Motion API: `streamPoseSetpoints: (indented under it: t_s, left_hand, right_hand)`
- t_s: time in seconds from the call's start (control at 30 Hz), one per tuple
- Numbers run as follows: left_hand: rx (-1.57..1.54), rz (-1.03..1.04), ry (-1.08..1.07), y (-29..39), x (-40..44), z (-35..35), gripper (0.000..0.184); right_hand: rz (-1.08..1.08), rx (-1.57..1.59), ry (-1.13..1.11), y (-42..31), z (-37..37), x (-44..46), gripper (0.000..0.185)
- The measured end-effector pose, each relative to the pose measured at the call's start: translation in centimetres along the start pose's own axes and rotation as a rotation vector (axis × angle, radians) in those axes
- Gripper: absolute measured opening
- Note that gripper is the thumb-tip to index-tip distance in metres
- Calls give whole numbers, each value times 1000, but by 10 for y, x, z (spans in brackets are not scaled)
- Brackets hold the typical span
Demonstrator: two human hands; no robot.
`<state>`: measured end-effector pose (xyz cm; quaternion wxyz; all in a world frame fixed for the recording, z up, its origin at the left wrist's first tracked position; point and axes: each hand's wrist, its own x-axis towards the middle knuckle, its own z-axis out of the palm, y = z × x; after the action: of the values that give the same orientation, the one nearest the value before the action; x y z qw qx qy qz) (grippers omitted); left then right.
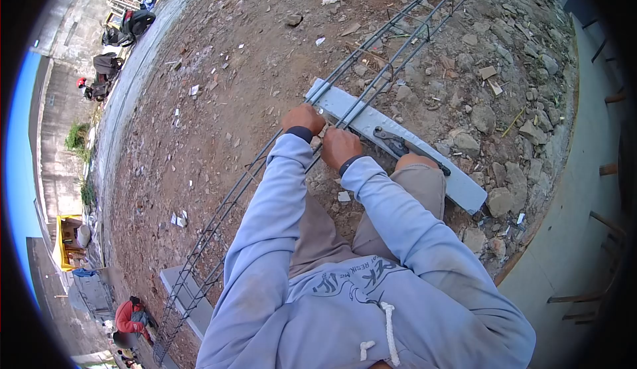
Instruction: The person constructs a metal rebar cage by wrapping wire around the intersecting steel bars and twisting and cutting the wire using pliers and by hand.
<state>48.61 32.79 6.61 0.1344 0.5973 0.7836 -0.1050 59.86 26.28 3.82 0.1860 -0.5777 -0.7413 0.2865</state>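
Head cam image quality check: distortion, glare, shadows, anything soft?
Head view: strong fisheye, black vignette round the edges; curved grey wall at right looks bowed. Daylight is bright, with the pale blue hooded sweatshirt washed out in places. Steel rebar cage reads fairly crisp mid-frame; distant person in red top is small and soft.

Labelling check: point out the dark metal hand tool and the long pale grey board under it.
Dark metal hand tool (397,145): head view, visible part beside the knee.
Long pale grey board (464,194): head view, bare lower-right end.
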Motion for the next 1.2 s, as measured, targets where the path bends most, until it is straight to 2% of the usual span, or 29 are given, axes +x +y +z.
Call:
streamPoseSetpoints:
  t_s: [0.07, 0.17, 0.27, 0.37, 0.4, 0.5, 0.63, 0.77, 0.9, 1.03, 1.2]
  left_hand:
    - [32, -17, -55, 3, 2, -3, 39]
    - [13, -22, -29, -7, 5, 6, 36]
    - [-169, 15, 41, -30, -7, 17, 31]
    - [-685, -38, 145, -70, 5, 76, 30]
    - [-720, -63, 202, -58, -10, 67, 28]
    - [-499, -30, 320, -19, -47, 35, 29]
    - [-492, -62, 449, -18, -63, 51, 29]
    - [-769, -140, 400, -19, -81, 60, 30]
    - [-690, -70, 485, -22, -93, 73, 33]
    - [-656, 41, 449, -26, -105, 80, 29]
    - [-544, 49, 403, -25, -107, 76, 30]
  right_hand:
    - [28, -5, -8, -4, -8, -3, 17]
    - [68, 56, -38, -4, -8, 0, 16]
    - [78, 18, -66, -5, -6, 1, 17]
    - [37, 25, -72, -2, -2, 0, 18]
    - [42, 19, -58, -2, -1, 2, 18]
    - [29, -1, -34, -1, 4, 0, 17]
    - [-33, -31, -6, 5, 5, 3, 18]
    - [-69, -65, -21, 9, 6, 1, 20]
    - [-75, -68, -42, 8, 5, 5, 21]
    - [-96, -8, -71, 14, 4, 9, 25]
    - [81, 12, -161, 14, 8, 17, 33]
